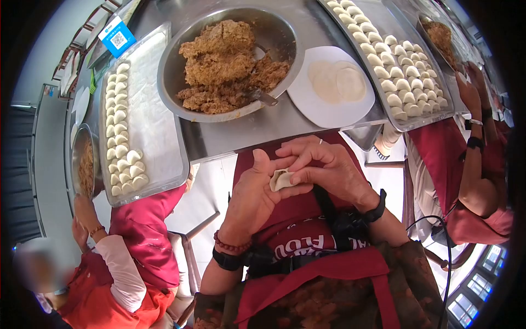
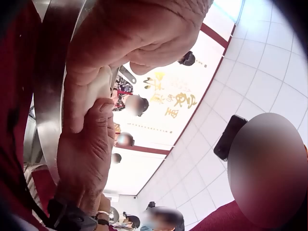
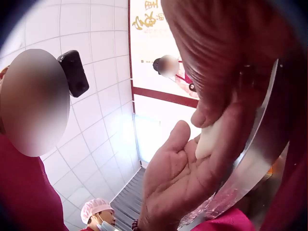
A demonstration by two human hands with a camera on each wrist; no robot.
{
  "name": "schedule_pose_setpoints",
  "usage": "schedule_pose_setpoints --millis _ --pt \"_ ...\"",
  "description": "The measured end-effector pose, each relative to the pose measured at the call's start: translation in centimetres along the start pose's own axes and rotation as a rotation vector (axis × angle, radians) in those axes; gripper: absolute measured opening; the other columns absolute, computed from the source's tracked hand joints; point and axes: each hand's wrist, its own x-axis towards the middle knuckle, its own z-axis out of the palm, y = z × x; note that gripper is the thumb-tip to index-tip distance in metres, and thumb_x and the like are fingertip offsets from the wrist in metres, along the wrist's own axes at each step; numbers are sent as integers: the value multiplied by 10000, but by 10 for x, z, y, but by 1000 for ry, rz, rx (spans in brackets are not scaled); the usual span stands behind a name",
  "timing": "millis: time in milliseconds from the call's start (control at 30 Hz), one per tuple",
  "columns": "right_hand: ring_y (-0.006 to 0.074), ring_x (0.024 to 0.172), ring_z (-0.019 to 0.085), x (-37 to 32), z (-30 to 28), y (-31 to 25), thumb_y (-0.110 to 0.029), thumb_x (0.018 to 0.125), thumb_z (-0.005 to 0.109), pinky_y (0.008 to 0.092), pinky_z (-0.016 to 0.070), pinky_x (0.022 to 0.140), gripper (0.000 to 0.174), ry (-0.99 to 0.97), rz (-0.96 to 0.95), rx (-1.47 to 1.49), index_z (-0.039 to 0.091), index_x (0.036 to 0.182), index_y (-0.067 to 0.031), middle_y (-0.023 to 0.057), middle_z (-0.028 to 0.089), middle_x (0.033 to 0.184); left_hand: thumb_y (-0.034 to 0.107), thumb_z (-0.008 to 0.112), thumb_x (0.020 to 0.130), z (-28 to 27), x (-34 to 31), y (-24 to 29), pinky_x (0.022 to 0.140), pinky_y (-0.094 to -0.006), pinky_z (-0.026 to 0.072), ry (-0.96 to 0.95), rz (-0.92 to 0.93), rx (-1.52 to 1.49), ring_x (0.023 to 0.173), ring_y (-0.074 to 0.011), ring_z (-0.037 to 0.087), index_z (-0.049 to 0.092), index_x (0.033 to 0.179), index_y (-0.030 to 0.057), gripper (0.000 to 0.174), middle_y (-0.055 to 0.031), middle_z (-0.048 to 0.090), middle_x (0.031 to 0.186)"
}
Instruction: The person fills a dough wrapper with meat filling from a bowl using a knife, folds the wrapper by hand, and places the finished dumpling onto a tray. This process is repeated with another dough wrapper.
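Observation:
In the head view a pale, folded dumpling [image 1: 282, 179] lies on the fingers of my left hand [image 1: 251, 191], whose palm faces up and thumb stands away from the dough. My right hand [image 1: 338, 171] reaches across from the other side and pinches the dumpling's edge between thumb and fingers. The right wrist view shows the dough [image 3: 207, 140] between the two hands, with the left fingers stretched out beneath it. Over in the left wrist view, the right hand [image 2: 89, 154] and the left hand [image 2: 130, 38] meet around the dumpling [image 2: 100, 86].
A steel bowl [image 1: 166, 93] of brown filling stands on the table ahead, a spoon [image 1: 264, 97] in it. Beside it is a white plate [image 1: 329, 118] with round wrappers [image 1: 350, 82]. Trays of dumplings flank them, left [image 1: 159, 159] and right [image 1: 424, 125]. People sit on both sides.

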Motion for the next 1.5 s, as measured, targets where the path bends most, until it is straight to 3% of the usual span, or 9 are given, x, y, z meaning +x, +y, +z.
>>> schedule_pose_setpoints --millis 200,400,633,733,833,1200,1300,1400,1500 --pt "234 1210 571 1 6 -17 -49 836 710 345 466 992 215 15 249 181 717 1051 -44 126 635 1274 595 206 1024 3 2 5 964 -401 562 -14 -62 62 1140 -243 620 424 1380 -83 795 -179 562 1300" --pt "271 1210 570 2 3 -5 -98 816 718 362 452 1006 260 -44 23 -41 732 1075 -85 129 635 1291 623 136 1006 3 4 8 954 -459 560 -28 -100 162 1193 -285 601 348 1431 -65 836 -202 523 1371" --pt "219 1154 607 0 6 -6 -50 830 731 340 473 985 152 24 43 55 734 982 -54 152 641 1263 640 123 999 4 2 11 992 -489 529 -5 -132 185 1217 -309 582 380 1402 -88 871 -213 512 1377" --pt "172 1080 641 -1 14 -6 -13 858 708 298 511 931 126 134 92 220 714 982 -33 143 644 1237 621 115 1013 -7 5 -5 1053 -524 471 16 -119 -281 1226 -333 570 417 1359 -104 857 -227 517 1363" --pt "143 1017 662 2 16 -8 -3 875 691 264 536 879 132 168 115 247 697 1005 -24 126 644 1220 599 115 1025 -1 9 -17 1093 -539 425 77 -33 -428 1235 -343 559 434 1325 -108 831 -239 534 1331" --pt "185 1077 637 2 12 2 -51 843 723 299 528 883 188 101 -7 -78 706 1030 -47 110 675 1160 579 156 1032 -3 8 -14 947 -430 562 25 -63 -135 1089 -244 637 438 1345 -24 736 -144 594 1220" --pt "206 1104 616 3 20 -11 -67 831 731 322 523 884 236 163 215 227 717 1066 -66 98 687 1121 587 183 1030 0 9 -10 903 -401 581 40 -69 -27 1075 -221 642 438 1365 10 715 -129 594 1229" --pt "214 1111 615 4 16 -4 -77 825 734 326 521 890 278 82 -3 -129 716 1103 -75 89 683 1117 600 205 1026 1 8 -5 879 -390 586 46 -71 52 1073 -204 639 431 1386 26 715 -123 585 1251" --pt "214 1111 617 2 16 -3 -85 826 734 322 521 894 281 90 0 -110 715 1106 -79 92 687 1120 612 214 1021 1 10 -3 874 -387 588 48 -77 65 1084 -198 634 427 1397 31 724 -122 577 1266"
